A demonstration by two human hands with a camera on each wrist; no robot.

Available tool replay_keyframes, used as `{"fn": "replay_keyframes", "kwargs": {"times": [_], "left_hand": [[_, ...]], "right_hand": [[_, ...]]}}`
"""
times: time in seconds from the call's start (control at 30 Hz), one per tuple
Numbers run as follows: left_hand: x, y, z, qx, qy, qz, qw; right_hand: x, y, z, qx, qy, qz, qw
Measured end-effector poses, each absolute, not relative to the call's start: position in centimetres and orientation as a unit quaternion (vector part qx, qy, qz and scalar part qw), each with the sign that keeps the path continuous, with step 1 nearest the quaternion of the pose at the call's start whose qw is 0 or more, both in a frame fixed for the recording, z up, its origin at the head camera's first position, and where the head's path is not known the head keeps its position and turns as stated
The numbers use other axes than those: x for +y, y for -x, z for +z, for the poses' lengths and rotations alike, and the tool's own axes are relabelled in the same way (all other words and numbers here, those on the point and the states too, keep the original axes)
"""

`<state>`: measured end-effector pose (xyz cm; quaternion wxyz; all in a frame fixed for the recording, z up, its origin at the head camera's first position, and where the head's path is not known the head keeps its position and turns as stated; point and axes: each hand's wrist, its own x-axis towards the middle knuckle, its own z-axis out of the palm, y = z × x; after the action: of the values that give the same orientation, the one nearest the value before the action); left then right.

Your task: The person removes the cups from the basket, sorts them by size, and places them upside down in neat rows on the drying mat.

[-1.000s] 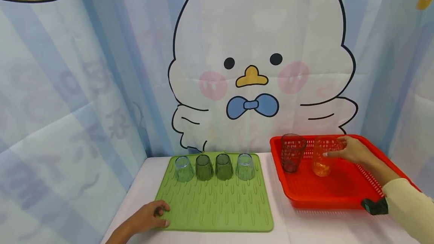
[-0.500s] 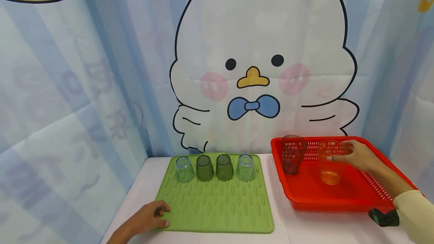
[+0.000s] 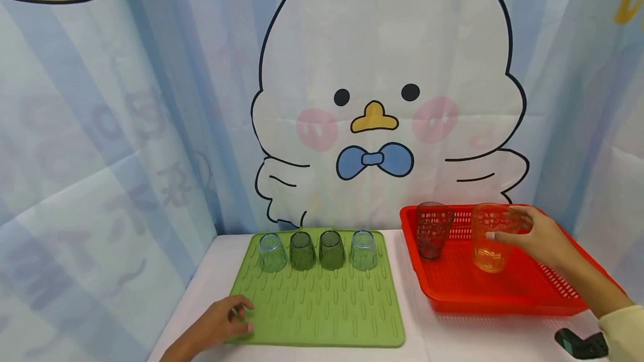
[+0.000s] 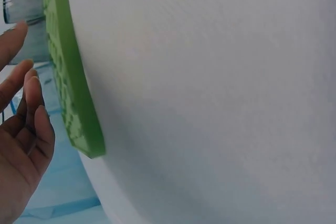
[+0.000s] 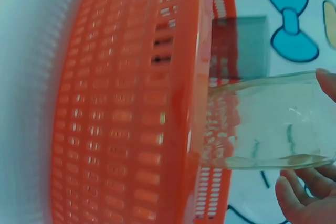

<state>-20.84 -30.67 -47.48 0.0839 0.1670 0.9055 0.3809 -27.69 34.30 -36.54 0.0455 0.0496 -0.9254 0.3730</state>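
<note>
My right hand (image 3: 545,239) grips a clear, faintly yellowish drinking glass (image 3: 489,242) near its rim, over the red basket (image 3: 508,307). In the right wrist view, thumb and fingers (image 5: 304,198) lie on opposite sides of that glass (image 5: 278,121). A grey-tinted glass (image 3: 432,233) stands beside it in the basket's left part. My left hand (image 3: 218,322), fingers loosely bent and holding nothing, is at the near left edge of the green mat (image 3: 322,317). The left wrist view shows this hand (image 4: 26,145) beside the mat's edge.
Several small tumblers stand in a row along the mat's far side: a bluish one (image 3: 273,255), dark ones such as the second tumbler (image 3: 303,253), and a pale one (image 3: 364,251). A printed curtain (image 3: 382,194) hangs behind the white table (image 3: 417,328).
The clear glass has moved right and slightly nearer within the basket, then up a little, in my right hand's grip. My left hand has hardly moved.
</note>
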Motion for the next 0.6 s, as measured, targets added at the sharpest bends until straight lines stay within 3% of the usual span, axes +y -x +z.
{"fn": "replay_keyframes", "kwargs": {"times": [0.33, 0.6], "left_hand": [[-27.5, 20.5, -45.9, 0.897, -0.180, 0.397, 0.079], [-24.3, 19.6, -44.2, 0.894, -0.202, 0.399, 0.020]], "right_hand": [[31.4, 24.3, -34.7, -0.911, -0.074, 0.396, 0.086], [28.6, 22.0, -32.9, -0.909, -0.086, 0.397, 0.094]]}}
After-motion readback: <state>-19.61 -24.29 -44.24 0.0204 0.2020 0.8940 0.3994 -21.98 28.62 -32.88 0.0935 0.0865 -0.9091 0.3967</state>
